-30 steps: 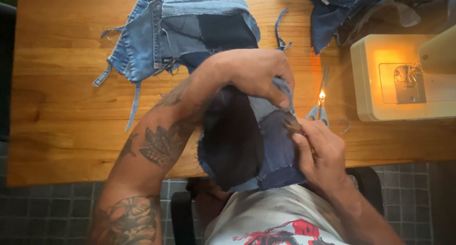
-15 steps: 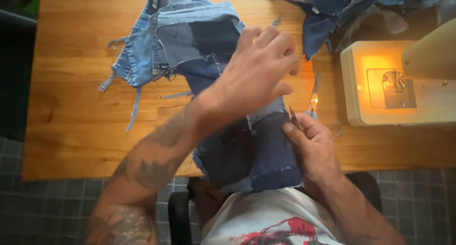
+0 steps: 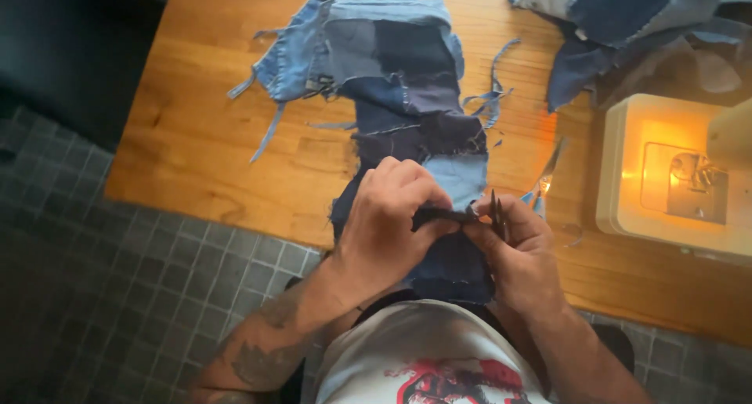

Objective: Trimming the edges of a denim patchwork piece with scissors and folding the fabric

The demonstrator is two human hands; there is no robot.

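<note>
My left hand covers part of the dark fabric strip. The patchwork denim and fabric pile run off the top edge; the sewing machine off the right.

A white sewing machine stood lit on the wooden table. A heap of denim pieces lay behind it, scissors beside it, grey tiles below.
</note>
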